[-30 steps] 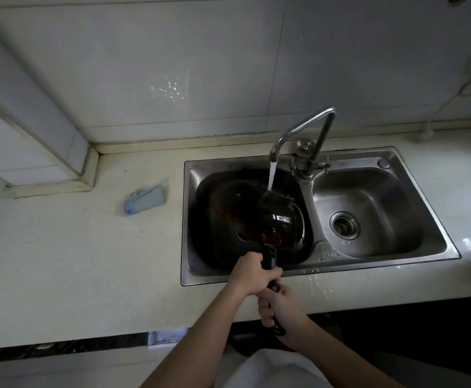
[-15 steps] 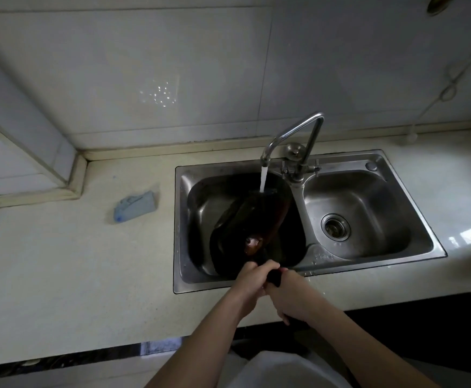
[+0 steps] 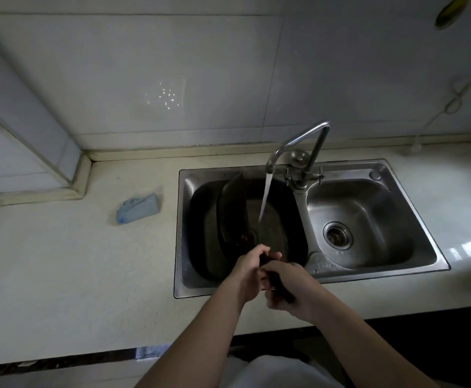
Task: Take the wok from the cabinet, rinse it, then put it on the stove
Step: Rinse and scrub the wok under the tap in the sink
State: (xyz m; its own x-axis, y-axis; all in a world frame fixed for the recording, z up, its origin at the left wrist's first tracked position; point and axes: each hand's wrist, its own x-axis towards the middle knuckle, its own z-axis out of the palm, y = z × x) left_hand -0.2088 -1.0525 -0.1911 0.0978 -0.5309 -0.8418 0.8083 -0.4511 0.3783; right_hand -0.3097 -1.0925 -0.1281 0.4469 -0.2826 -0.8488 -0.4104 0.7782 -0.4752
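Both hands are clenching the wok's dark handle (image 3: 277, 281) at the front edge of the sink: the left hand (image 3: 249, 271) is wrapping it nearer the pan, and the right hand (image 3: 291, 289) is gripping it just behind, the two hands touching. The wok (image 3: 232, 214) is tipping steeply on edge inside the left basin (image 3: 197, 247) of the steel double sink, its rim pointing up toward the back wall. Water (image 3: 265, 197) is running from the faucet (image 3: 298, 141) and falling just right of the wok into the basin. The right basin (image 3: 368, 214) is showing its drain strainer (image 3: 338, 235). A crumpled blue cloth (image 3: 139, 208) is lying on the pale countertop (image 3: 74, 261), well left of the sink.
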